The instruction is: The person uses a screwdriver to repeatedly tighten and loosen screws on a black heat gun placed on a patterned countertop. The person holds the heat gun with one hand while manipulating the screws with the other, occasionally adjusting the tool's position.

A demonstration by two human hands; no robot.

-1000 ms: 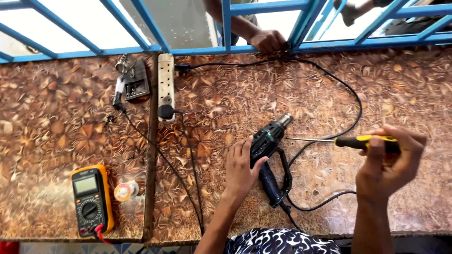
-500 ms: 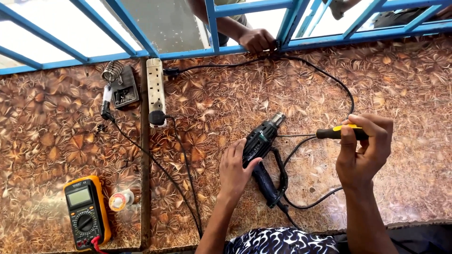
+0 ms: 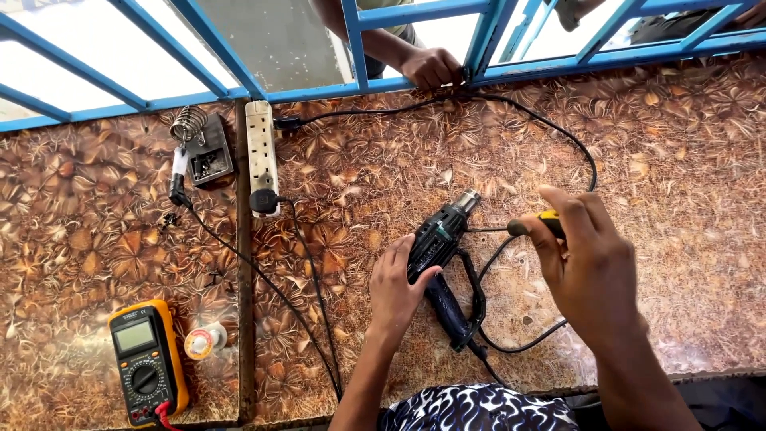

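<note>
A dark electric drill (image 3: 441, 243) lies on its side on a brown, leaf-patterned tabletop (image 3: 654, 160), its long axis running diagonally: the metal chuck points up and to the right, toward the blue window bars (image 3: 511, 72), while the blue handle trails down toward the person's patterned shirt (image 3: 479, 409). The left hand (image 3: 396, 287) rests on the drill's body, fingers curled against its near side. The right hand (image 3: 586, 259), just right of the drill, has its fingers closed on a yellow-and-black screwdriver (image 3: 536, 226), whose thin shaft lies level and points left, its tip at the drill's body just behind the chuck. The drill's black cable (image 3: 558, 136) loops away from the handle and arcs up beyond the drill toward the bars, where another person's hand (image 3: 431, 65) rests on the sill. Well left of the drill lie a white power strip (image 3: 260, 152), a soldering stand (image 3: 201, 152), a solder spool (image 3: 200, 342) and an orange multimeter (image 3: 148, 363).
</note>
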